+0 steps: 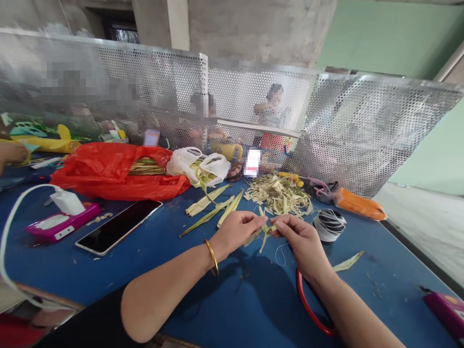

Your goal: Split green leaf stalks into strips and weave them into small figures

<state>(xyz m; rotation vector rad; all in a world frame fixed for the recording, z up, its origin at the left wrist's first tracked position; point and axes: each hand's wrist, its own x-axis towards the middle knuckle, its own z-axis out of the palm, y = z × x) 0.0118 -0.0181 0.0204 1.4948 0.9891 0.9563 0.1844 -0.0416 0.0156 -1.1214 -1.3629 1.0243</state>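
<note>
Between my two hands is a small knot of pale green leaf strips (266,230), with loose ends sticking out several ways. My left hand (239,229) pinches its left side, a gold bangle on the wrist. On the right side, the fingertips of my right hand (295,235) are closed on the strips. Thin pale thread (280,255) loops on the table just below. Beyond my left hand lie several dried leaf pieces (213,208). A heap of leaf scraps (279,193) sits behind my fingers. Under my right forearm, a red curved handle (308,307) is partly hidden.
On the blue table (224,299) are a spool of white cord (329,225), an orange packet (358,204), a black phone (119,226) and a purple power strip (61,222). Red (97,166) and white bags (199,164) hold leaves. A perforated metal screen (246,92) stands behind; another person's hand (12,153) is far left.
</note>
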